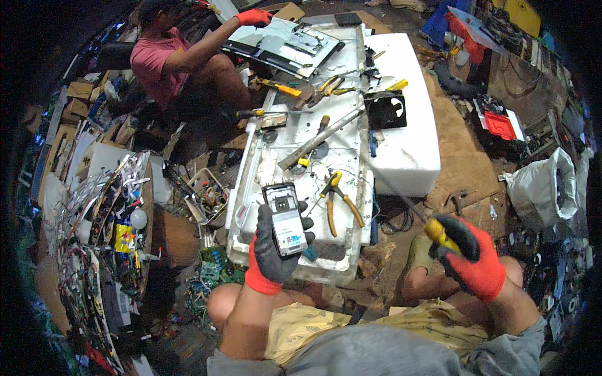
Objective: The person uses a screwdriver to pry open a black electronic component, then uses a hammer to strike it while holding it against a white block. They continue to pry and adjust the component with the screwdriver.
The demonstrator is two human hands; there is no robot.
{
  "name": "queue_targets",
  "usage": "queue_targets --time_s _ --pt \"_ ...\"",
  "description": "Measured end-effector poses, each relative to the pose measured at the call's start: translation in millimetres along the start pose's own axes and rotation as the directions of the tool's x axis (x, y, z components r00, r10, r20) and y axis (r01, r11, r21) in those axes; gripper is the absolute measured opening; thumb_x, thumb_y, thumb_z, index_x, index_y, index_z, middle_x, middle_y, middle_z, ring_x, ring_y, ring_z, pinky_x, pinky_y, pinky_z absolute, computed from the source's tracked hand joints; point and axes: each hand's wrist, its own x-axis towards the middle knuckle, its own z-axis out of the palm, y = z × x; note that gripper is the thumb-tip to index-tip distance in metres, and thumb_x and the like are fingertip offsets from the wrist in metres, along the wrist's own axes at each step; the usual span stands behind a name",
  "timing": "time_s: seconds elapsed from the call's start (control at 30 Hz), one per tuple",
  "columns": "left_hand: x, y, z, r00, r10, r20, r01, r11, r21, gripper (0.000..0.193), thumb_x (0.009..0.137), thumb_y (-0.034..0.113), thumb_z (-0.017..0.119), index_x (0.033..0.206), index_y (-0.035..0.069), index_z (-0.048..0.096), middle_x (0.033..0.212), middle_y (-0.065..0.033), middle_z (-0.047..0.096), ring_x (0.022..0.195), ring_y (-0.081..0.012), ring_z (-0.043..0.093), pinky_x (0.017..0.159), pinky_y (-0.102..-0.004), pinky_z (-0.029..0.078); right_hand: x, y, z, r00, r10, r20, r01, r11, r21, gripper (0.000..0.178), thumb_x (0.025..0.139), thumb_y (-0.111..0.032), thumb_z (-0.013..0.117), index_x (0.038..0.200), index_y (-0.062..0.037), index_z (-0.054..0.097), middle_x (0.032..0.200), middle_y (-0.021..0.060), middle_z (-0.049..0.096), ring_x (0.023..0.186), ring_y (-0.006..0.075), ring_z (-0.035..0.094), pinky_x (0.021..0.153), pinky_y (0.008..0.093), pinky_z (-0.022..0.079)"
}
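A smartphone with its back cover off (285,219) rests in my left hand (273,247), which wears a red and black glove with the fingers wrapped round the phone's edges. Its inner side, with a pale battery, faces up. My right hand (473,254), gloved alike, grips the yellow handle of a long screwdriver (439,235). The shaft points up and left, over the side of the white block and apart from the phone. Just beyond the phone, pliers with yellow and orange handles (335,200) lie on the white worktop (251,182).
Across the worktop a co-worker (166,62) handles a flat white panel (285,44). A metal bar (320,141), a hammer (285,89) and more pliers lie between us. A white foam block (411,156) adjoins on the right. Cables and scrap (106,250) heap at left; a white sack (545,194) stands right.
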Motion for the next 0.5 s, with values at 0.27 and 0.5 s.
queue_targets --time_s 0.27,0.5 --pt "0 13 -16 0.994 0.051 0.094 -0.038 0.991 -0.13 0.057 0.101 0.051 0.045 0.137 0.007 0.051 0.123 -0.0187 0.063 0.092 -0.0299 0.07 0.072 -0.0435 0.062 11 15 19 0.938 -0.29 0.192 0.34 0.881 -0.33 0.053 0.081 -0.009 0.069 0.132 0.0 0.056 0.116 0.0182 0.067 0.106 0.0291 0.066 0.093 0.0363 0.05" --pt "-1 17 -15 0.994 0.078 0.072 -0.07 0.993 -0.1 0.057 0.101 0.05 0.045 0.137 0.006 0.05 0.124 -0.0203 0.062 0.09 -0.0318 0.07 0.068 -0.0449 0.063 9 4 12 0.916 -0.366 0.163 0.398 0.781 -0.482 0.055 0.071 -0.008 0.071 0.125 -0.0027 0.062 0.096 0.017 0.067 0.084 0.0376 0.067 0.072 0.0411 0.054"
